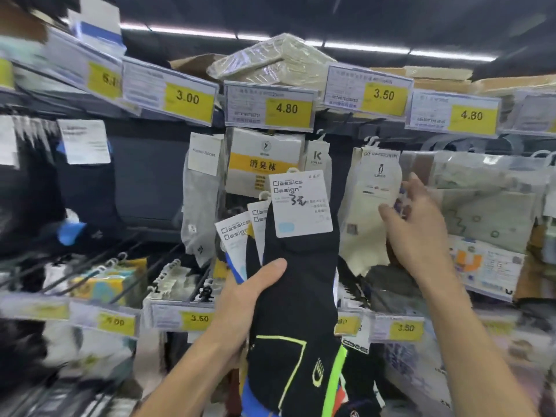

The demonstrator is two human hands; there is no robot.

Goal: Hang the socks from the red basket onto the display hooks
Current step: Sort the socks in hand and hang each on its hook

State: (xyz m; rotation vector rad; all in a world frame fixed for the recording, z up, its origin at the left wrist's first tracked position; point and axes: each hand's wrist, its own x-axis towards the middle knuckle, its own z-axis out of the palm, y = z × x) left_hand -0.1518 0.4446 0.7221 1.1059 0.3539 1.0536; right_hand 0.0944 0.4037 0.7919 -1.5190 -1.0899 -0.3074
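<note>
The left hand (249, 296) comes up from the bottom middle of the frame and grips a bunch of black socks (298, 296). Its thumb is curled over the front of the top sock. The other fingers are hidden behind the bunch. The socks stand up in the middle of the frame, in front of the rack and not on any hook. They have green and yellow lines low down. White cards (301, 203) on top say "Classics Design".

The right hand (415, 230) is at the middle right. Its fingers are a bit spread. The thumb touches the front of a cream sock pack (367, 212) hanging there, and the fingers are at the pack's right edge. I cannot tell if it pinches the pack or just pushes it.

Right behind the cards hangs a pack with a yellow band (264, 164), partly hidden by them. A grey sock (198, 206) hangs just to its left. Clear bags (487, 206) of pale socks fill the right side.

Across the top runs a row of yellow price tags (287, 108) that say 3.00, 4.80, 3.50 and 4.80. A wrapped stack (270, 58) lies above them. At the lower left, long dark display hooks (90, 267) stick out with sock packs on them. The far left is blurry.
</note>
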